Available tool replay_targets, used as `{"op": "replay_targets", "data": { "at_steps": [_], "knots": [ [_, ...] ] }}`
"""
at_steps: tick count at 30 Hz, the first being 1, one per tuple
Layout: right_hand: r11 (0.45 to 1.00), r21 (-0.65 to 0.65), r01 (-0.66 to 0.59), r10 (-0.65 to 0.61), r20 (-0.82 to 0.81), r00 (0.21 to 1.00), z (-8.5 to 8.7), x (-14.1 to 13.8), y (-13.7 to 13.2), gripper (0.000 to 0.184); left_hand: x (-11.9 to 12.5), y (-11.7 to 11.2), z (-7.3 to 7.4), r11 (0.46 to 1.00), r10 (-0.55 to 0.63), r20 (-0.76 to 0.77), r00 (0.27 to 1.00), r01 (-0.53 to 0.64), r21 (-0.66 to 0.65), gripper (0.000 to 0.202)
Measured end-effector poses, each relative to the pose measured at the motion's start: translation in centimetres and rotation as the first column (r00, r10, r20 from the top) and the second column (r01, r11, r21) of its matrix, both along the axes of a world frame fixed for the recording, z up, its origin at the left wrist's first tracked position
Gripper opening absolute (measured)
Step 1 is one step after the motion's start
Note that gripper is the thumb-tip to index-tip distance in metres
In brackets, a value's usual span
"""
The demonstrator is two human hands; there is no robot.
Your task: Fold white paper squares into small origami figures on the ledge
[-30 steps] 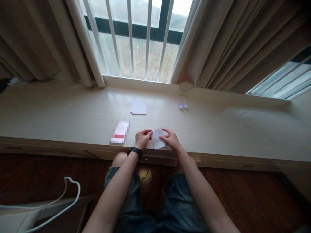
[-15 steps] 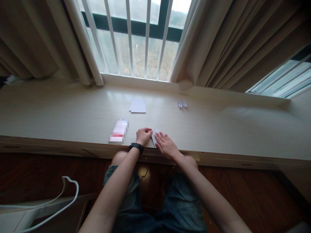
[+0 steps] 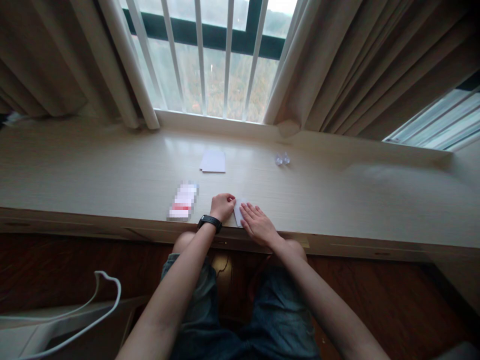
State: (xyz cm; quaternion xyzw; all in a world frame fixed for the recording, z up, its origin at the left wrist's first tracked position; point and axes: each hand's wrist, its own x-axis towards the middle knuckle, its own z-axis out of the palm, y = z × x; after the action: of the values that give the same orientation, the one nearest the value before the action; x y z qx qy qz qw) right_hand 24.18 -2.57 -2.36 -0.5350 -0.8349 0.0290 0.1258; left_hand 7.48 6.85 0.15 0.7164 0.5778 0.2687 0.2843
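A small piece of white paper [image 3: 237, 214] lies near the front edge of the wooden surface, partly hidden under my fingers. My right hand [image 3: 257, 224] rests flat across its right side, fingers stretched out. At the upper left corner of the paper is my left hand [image 3: 222, 206], its fingers curled in a pinch on the edge; a black wristband [image 3: 210, 223] is on that wrist. Whether the paper is folded cannot be made out. Farther back lie some white sheets [image 3: 213, 161], slightly overlapping.
Left of my hands lies a blurred-out pink and white rectangular object [image 3: 183, 201]. Two small clear objects [image 3: 282, 159] stand at the back right. Behind the surface are a barred window [image 3: 213, 75] and curtains [image 3: 337, 65]. A white cable [image 3: 119, 290] loops at lower left.
My left hand has turned slightly at the paper's corner, its knuckles a little higher. The right hand stays flat on the paper. The view has shifted very slightly.
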Motion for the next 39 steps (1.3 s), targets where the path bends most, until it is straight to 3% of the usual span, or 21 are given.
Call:
{"op": "replay_targets", "data": {
  "at_steps": [11,14,18,22,25,29,32,35,39],
  "knots": [
    [0.995,0.007,-0.098,0.098,-0.046,0.994,1.1,0.5,-1.0,0.064,-0.5,0.4,-0.6,1.000,0.014,0.085,0.996,-0.013,-0.013,0.021],
    [0.993,0.050,-0.105,0.111,-0.130,0.985,0.7,0.7,-1.5,0.050,-1.1,0.8,-0.9,0.987,0.028,0.188,0.982,0.003,-0.164,0.021],
    [0.994,0.079,-0.072,0.093,-0.314,0.945,0.7,0.1,-2.1,0.039,-2.1,1.2,-1.1,0.924,0.049,0.417,0.908,0.117,-0.363,0.021],
    [0.991,0.042,0.127,-0.078,-0.594,0.801,2.8,-0.8,-1.9,0.025,-3.1,1.0,-0.3,0.908,-0.010,0.394,0.919,0.174,-0.382,0.025],
    [0.964,-0.067,0.256,-0.223,-0.725,0.651,5.2,-0.5,-0.6,0.027,-3.4,0.1,1.0,0.957,-0.075,0.358,0.931,0.168,-0.237,0.039],
    [0.956,-0.265,0.130,-0.293,-0.795,0.531,6.7,1.0,1.9,0.037,-3.0,-1.6,2.4,0.950,-0.214,0.531,0.820,0.301,-0.082,0.048],
    [0.912,-0.409,-0.005,-0.378,-0.848,0.371,6.2,1.8,3.3,0.041,-2.4,-2.6,2.0,0.960,-0.188,0.549,0.814,0.270,-0.073,0.041],
    [0.872,-0.489,-0.037,-0.465,-0.848,0.253,4.8,1.8,3.8,0.043,-2.1,-2.8,0.7,0.965,-0.139,0.536,0.833,0.235,-0.114,0.036],
    [0.855,-0.519,0.013,-0.507,-0.828,0.240,2.6,1.5,4.5,0.041,-2.0,-2.5,-1.0,0.969,-0.104,0.463,0.880,0.195,-0.151,0.030]
  ]
}}
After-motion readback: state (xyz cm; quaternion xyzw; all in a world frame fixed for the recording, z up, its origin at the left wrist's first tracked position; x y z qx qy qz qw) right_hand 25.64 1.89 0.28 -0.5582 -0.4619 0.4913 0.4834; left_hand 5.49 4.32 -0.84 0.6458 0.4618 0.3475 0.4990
